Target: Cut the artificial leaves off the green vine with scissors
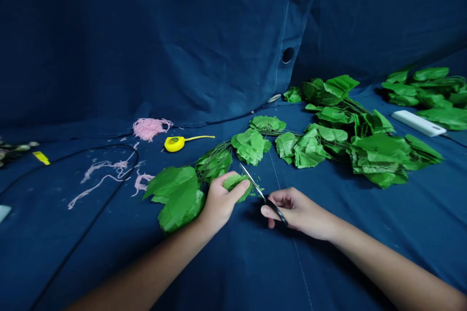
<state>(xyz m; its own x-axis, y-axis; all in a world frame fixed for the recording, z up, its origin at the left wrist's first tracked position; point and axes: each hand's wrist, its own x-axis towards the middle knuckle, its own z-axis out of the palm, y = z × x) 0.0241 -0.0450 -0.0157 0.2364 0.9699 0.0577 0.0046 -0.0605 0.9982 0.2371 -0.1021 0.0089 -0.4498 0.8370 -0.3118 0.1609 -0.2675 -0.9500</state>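
While the left hand [219,206] is pinching a green artificial leaf [233,184] between thumb and fingers, the right hand [299,211] is closing around black-handled scissors [277,211], with the blades [252,181] meeting the leaf's edge. Green trimmings [260,179] are lying just beside the blades. Further artificial leaf vines [368,155] are spreading across the blue cloth [73,252], and pink yarn [149,129] is lying well apart to the left.
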